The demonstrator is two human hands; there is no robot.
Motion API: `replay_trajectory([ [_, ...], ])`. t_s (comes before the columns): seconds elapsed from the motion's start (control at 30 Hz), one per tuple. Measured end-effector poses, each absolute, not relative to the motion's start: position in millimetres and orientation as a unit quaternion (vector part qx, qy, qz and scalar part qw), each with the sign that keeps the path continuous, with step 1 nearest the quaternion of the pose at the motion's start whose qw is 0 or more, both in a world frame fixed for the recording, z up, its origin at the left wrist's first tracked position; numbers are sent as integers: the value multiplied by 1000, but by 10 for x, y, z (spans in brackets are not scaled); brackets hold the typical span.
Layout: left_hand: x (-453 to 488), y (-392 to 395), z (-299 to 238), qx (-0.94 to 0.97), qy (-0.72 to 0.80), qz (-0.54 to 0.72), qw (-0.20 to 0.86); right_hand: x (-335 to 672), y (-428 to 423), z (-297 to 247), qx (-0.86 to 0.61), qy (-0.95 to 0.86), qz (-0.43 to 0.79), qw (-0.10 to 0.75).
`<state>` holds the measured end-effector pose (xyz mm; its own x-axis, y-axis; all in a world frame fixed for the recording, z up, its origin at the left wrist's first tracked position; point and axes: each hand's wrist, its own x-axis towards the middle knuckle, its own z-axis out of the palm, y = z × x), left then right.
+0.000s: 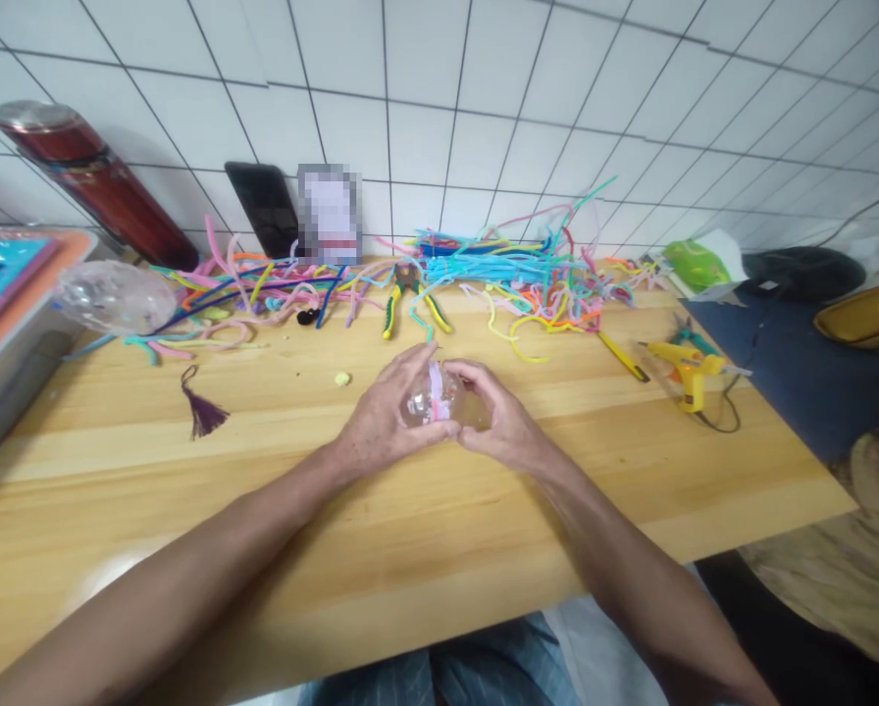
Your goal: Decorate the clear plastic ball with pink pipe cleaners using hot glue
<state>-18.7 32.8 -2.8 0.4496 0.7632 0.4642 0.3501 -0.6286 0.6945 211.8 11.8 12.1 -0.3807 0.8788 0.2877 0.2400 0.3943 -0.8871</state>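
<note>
Clear ball [419, 404], mid-table [425, 549], nearer than the pliers [408, 279]; left hand [381, 417] and right hand [511, 424], both half-curled, hold it from either side. Uneven finger pressure could make its smooth-looking curve slip and roll away.

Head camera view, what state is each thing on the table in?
Clear round object, lilac-banded, held between left hand and right hand
Pliers, lying, handles spread apart
Phone, propped upright, face dark
Flask, standing, capped
Glue gun, lying down, on or off unclear
Yellow knife, lying flat, blade state unclear
Tassel, lying, strands fanned out
Pipe cleaners, loose, heaped
</note>
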Motion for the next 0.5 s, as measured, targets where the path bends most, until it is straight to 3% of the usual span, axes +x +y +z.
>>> replay_trajectory([
  [0.23,-231,358,-10,831,305,405,229,2084,121,77,-358,-745,384,412],
  [0.5,-253,375,36,825,387,352,214,2029,111,76,-402,-708,431,389],
])
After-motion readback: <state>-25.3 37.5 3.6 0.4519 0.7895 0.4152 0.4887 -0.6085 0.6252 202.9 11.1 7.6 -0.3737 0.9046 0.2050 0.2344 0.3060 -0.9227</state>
